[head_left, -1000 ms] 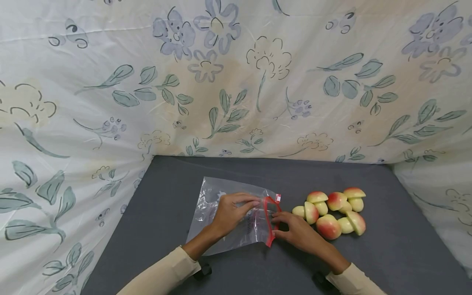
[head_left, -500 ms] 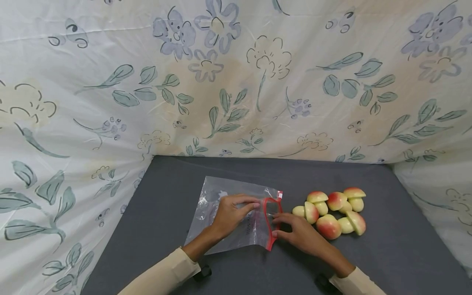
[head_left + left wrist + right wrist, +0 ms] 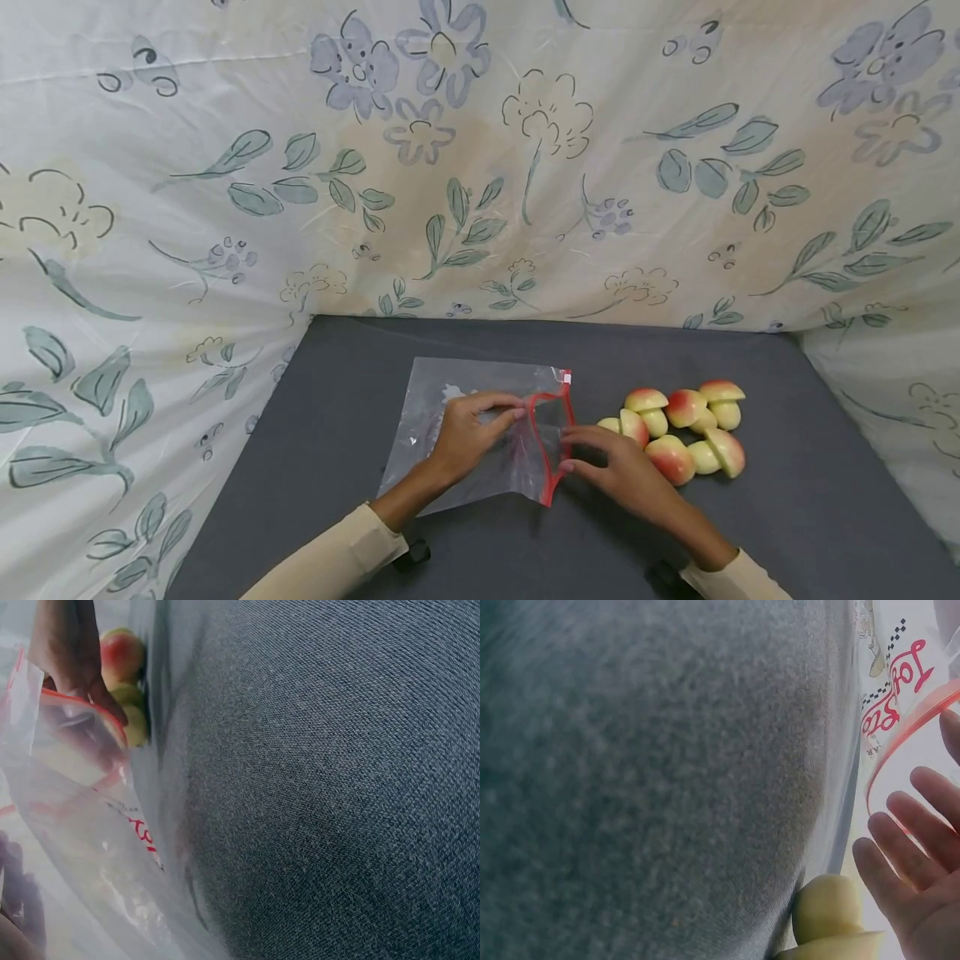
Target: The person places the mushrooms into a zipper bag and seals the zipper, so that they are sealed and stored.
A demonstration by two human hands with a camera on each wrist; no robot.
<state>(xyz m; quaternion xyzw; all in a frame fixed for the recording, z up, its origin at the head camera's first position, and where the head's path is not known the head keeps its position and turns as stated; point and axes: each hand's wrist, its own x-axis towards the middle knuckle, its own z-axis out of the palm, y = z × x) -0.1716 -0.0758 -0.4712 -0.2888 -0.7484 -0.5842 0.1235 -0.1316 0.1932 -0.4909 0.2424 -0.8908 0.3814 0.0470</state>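
Note:
A clear plastic zip bag [image 3: 495, 479] lies flat, its red zip edge [image 3: 552, 485] parted into a gap on the right. My left hand [image 3: 467, 429] pinches the bag's upper layer between thumb and fingers, just left of that gap. At the mouth's far side is my right hand [image 3: 630, 471], thumb and fingers apart with fingertips right at the red edge. The right wrist view shows its fingers [image 3: 904, 847] extended and spread beside the bag's red lettering [image 3: 911, 667]. Mushroom-shaped pieces [image 3: 670, 460] with red-and-yellow caps and pale stems sit right of the bag, partly behind the right hand.
A dark grey cloth [image 3: 360, 383] covers the table. Floral fabric [image 3: 480, 167] hangs behind it and along both sides. Several of the mushroom-shaped pieces are grouped close together, some touching. A white slider [image 3: 567, 378] sits at the zip's far end.
The right hand has drawn slightly to the right, and its fingers have come out of the bag's mouth to its edge. The zip's far corner has shifted upward. The left hand has stayed put.

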